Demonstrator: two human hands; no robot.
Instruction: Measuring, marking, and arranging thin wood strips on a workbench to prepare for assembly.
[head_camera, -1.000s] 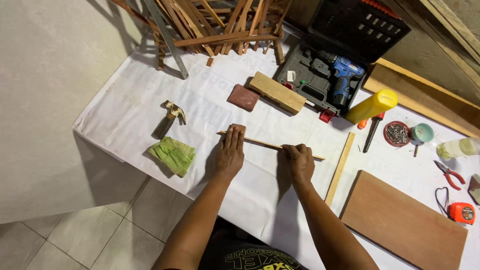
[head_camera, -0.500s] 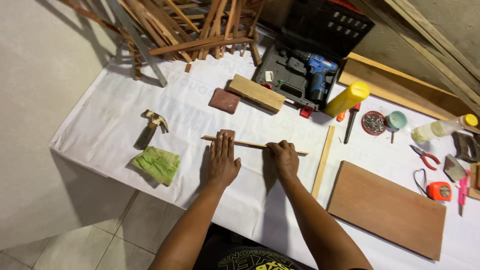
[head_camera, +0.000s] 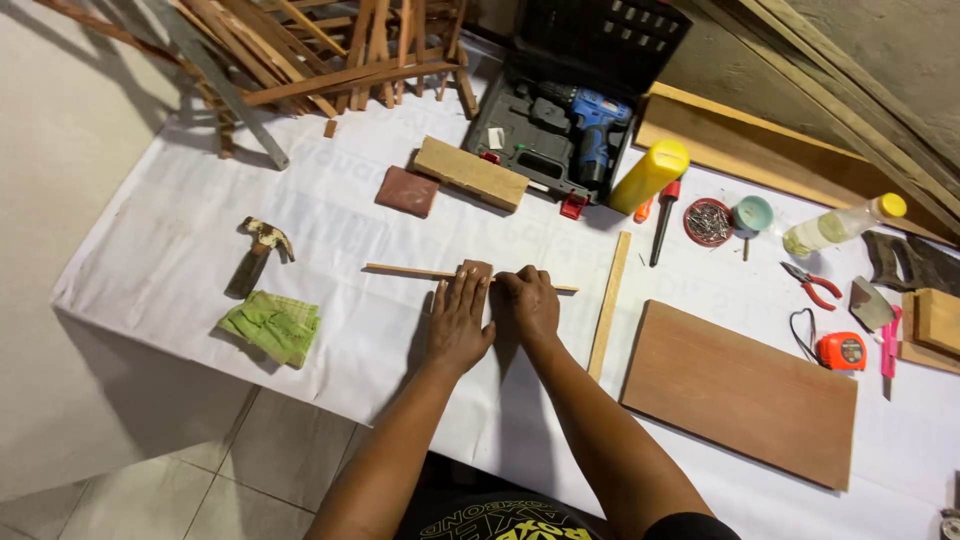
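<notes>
A thin wooden stick lies across the white-covered table. My left hand lies flat on it, fingers stretched out, pressing a small reddish-brown pad onto the stick. My right hand sits right beside it, fingers curled down on the stick, whose end pokes out to the right. The two hands nearly touch.
Left: a hammer and a green cloth. Behind: a brown block, a wooden block, an open drill case, a yellow can. Right: a wood strip, a board, nails, pliers, a tape measure. A wooden frame pile stands at the back left.
My hands have come closer together on the stick. The brown pad now shows under my left fingertips. The view has shifted a little.
</notes>
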